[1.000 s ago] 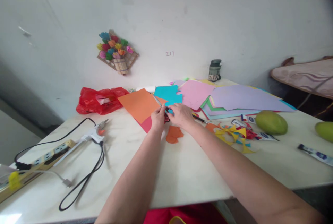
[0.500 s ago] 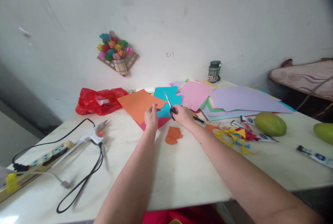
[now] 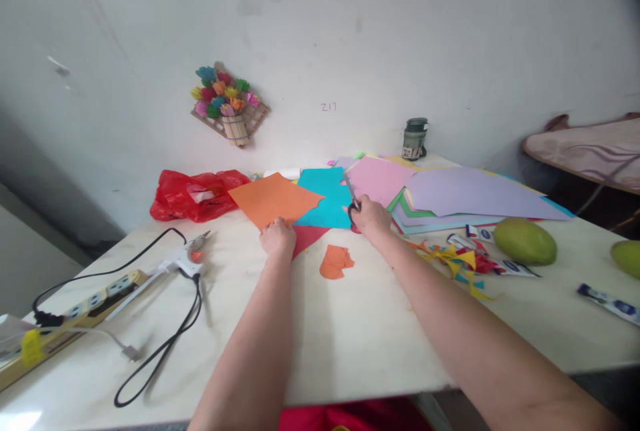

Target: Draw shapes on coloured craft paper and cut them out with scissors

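A: Right hand (image 3: 371, 214): fingers closed around scissors (image 3: 354, 204) handles. Left hand (image 3: 279, 237): fingers at near edge of orange sheet (image 3: 275, 197); can't tell if pinching or just resting.
B: Clock centre?
A: Orange scraps (image 3: 336, 262), loose on table (image 3: 370, 324). Wall (image 3: 350, 31) is 12.
B: Near stuff?
A: Power strip (image 3: 95, 297) at 9, glue gun (image 3: 181, 259) also 9, farther in. Yellow scraps (image 3: 453, 259) at 3, fruit (image 3: 525, 241) just past them.
B: Scissors?
A: Between 12 and 1, blades pointing to 11, by right edge of blue sheet (image 3: 333, 207). Can't tell if touching.
B: Sheets?
A: Red sheet (image 3: 305, 237) at 10, partly under blue sheet. Blue sheet at 12. Orange sheet between 10 and 11, right corner over blue sheet. Pink sheet (image 3: 377, 181) at 1, purple sheet (image 3: 465, 191) at 2.
B: Behind?
A: Red bag (image 3: 187, 207) at 10. Bottle (image 3: 415, 141) at 1, near wall. Flowers (image 3: 225, 101) at 11, up on wall.
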{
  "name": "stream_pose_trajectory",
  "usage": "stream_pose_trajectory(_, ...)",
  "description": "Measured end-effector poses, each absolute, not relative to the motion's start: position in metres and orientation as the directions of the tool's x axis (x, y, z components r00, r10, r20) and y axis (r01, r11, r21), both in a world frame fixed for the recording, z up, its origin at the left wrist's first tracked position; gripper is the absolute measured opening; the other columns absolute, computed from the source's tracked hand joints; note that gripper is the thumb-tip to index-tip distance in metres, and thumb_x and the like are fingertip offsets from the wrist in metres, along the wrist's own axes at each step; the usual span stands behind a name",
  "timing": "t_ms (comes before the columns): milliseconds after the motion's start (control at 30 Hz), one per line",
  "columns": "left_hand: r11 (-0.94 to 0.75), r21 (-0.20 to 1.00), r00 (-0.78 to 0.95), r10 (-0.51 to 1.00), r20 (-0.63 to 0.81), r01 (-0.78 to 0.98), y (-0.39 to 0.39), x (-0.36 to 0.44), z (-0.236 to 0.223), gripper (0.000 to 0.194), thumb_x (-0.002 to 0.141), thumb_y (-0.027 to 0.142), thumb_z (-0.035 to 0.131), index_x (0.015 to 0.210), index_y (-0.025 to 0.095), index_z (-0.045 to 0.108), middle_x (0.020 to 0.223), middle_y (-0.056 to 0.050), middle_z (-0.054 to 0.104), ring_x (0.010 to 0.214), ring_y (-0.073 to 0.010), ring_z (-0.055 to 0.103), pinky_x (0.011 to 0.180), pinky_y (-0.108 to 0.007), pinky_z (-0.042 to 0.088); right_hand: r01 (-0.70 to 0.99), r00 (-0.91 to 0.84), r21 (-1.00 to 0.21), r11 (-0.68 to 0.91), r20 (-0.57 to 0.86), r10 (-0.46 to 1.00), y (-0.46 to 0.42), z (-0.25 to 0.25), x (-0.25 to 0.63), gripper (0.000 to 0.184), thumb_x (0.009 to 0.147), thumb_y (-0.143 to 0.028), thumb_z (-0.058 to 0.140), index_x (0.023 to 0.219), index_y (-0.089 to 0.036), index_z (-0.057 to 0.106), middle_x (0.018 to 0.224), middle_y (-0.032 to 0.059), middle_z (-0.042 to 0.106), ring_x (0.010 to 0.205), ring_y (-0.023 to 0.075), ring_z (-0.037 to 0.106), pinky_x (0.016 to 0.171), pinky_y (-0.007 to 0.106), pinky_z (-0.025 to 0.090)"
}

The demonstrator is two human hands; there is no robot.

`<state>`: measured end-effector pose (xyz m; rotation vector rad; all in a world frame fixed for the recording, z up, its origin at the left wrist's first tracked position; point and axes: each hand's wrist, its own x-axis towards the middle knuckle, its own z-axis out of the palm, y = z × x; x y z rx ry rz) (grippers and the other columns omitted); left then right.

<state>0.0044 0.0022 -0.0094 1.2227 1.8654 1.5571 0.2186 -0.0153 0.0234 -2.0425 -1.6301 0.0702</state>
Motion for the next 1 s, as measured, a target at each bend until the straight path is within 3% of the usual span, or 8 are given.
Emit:
stream_pose_trajectory(167, 0.014, 0.887, -0.509, 0.823, 0.252, 0.461, 0.003, 0.004, -0.010, 0.024, 0.060, 0.011, 0.061, 0.049, 0.022, 0.044, 0.078, -0.013, 0.062, 0.123, -0.0339, 0.035, 0.102, -0.049, 0.016, 0.894, 0.270, -0.423, -0.150, 0.240, 0.932, -0.013, 0.021, 0.218, 0.051, 0.080, -0.059, 0.040, 0.105, -0.016, 0.052, 0.091, 0.0164, 0.066, 0.088, 0.0300, 0.062, 0.068, 0.036, 0.043)
stream_pose_trajectory(333, -0.006, 0.881, -0.506, 0.817, 0.278, 0.474, 0.001, 0.002, -0.009, 0.020, 0.062, 0.015, 0.062, 0.050, 0.023, 0.048, 0.076, -0.014, 0.062, 0.124, -0.0332, 0.033, 0.102, -0.048, 0.017, 0.820, 0.287, -0.553, -0.147, 0.175, 0.942, 0.001, 0.017, 0.220, 0.047, 0.072, -0.053, 0.057, 0.105, -0.020, 0.052, 0.099, 0.0115, 0.065, 0.093, 0.0285, 0.061, 0.068, 0.033, 0.044)
stream_pose_trajectory(467, -0.011, 0.848, -0.479, 0.821, 0.310, 0.530, 0.000, 0.003, -0.010, 0.018, 0.063, 0.021, 0.063, 0.051, 0.023, 0.049, 0.087, -0.014, 0.064, 0.123, -0.0352, 0.032, 0.101, -0.049, 0.018, 0.717, 0.269, -0.692, -0.086, 0.161, 0.950, 0.019, 0.013, 0.224, 0.043, 0.067, -0.045, 0.065, 0.101, -0.022, 0.055, 0.097, 0.0057, 0.066, 0.090, 0.0228, 0.061, 0.070, 0.029, 0.044)
stream_pose_trajectory(600, 0.014, 0.739, -0.414, 0.836, 0.361, 0.673, 0.001, 0.004, -0.012, 0.016, 0.063, 0.029, 0.065, 0.056, 0.022, 0.052, 0.102, -0.015, 0.063, 0.120, -0.0375, 0.034, 0.100, -0.050, 0.020, 0.655, 0.290, -0.755, -0.031, 0.213, 0.933, 0.029, 0.010, 0.219, 0.045, 0.065, -0.040, 0.068, 0.103, -0.022, 0.054, 0.097, 0.0041, 0.066, 0.086, 0.0199, 0.061, 0.068, 0.027, 0.045)
stream_pose_trajectory(767, 0.025, 0.614, -0.358, 0.831, 0.426, 0.789, 0.001, 0.007, -0.013, 0.016, 0.065, 0.036, 0.063, 0.065, 0.021, 0.060, 0.105, -0.019, 0.060, 0.119, -0.0400, 0.034, 0.098, -0.052, 0.019, 0.691, 0.274, -0.723, 0.013, 0.279, 0.920, 0.023, 0.013, 0.204, 0.048, 0.069, -0.042, 0.063, 0.113, -0.025, 0.052, 0.103, 0.0046, 0.065, 0.094, 0.0231, 0.060, 0.073, 0.031, 0.044)
stream_pose_trajectory(867, 0.030, 0.573, -0.352, 0.815, 0.461, 0.819, 0.000, 0.009, -0.012, 0.014, 0.065, 0.035, 0.063, 0.068, 0.021, 0.061, 0.106, -0.017, 0.061, 0.119, -0.0377, 0.035, 0.102, -0.050, 0.013, 0.736, 0.251, -0.676, 0.036, 0.322, 0.913, 0.018, 0.019, 0.196, 0.045, 0.072, -0.040, 0.060, 0.115, -0.028, 0.052, 0.101, 0.0030, 0.066, 0.095, 0.0243, 0.060, 0.073, 0.032, 0.044)
stream_pose_trajectory(1000, 0.015, 0.549, -0.315, 0.831, 0.457, 0.836, 0.001, 0.008, -0.012, 0.017, 0.067, 0.032, 0.063, 0.079, 0.021, 0.064, 0.123, -0.016, 0.053, 0.123, -0.0357, 0.033, 0.104, -0.046, 0.014, 0.749, 0.279, -0.661, 0.051, 0.384, 0.880, 0.017, 0.029, 0.196, 0.034, 0.076, -0.034, 0.055, 0.109, -0.029, 0.056, 0.098, 0.0010, 0.067, 0.090, 0.0224, 0.060, 0.071, 0.030, 0.043)
